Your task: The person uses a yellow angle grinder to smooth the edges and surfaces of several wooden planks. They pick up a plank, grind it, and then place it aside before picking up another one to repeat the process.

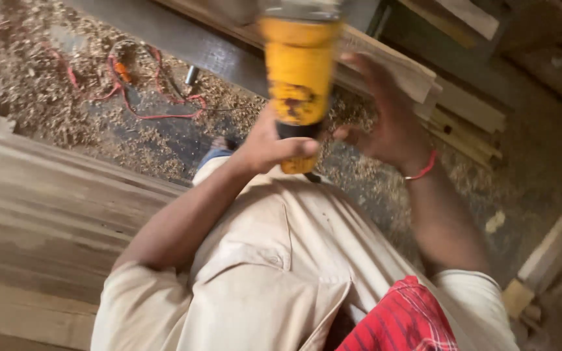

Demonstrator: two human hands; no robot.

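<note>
While my left hand [268, 146] has its fingers wrapped round the base of the yellow power tool [299, 78], held up ahead of my chest, my right hand [385, 123] hovers open beside it, gripping nothing; I judge that one-handed hold could slip

Warm dim light, heavy motion blur

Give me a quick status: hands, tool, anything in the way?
Left hand gripping the yellow power tool by its lower end. Right hand open beside it, touching nothing clearly. Wood planks close behind the tool.
</note>
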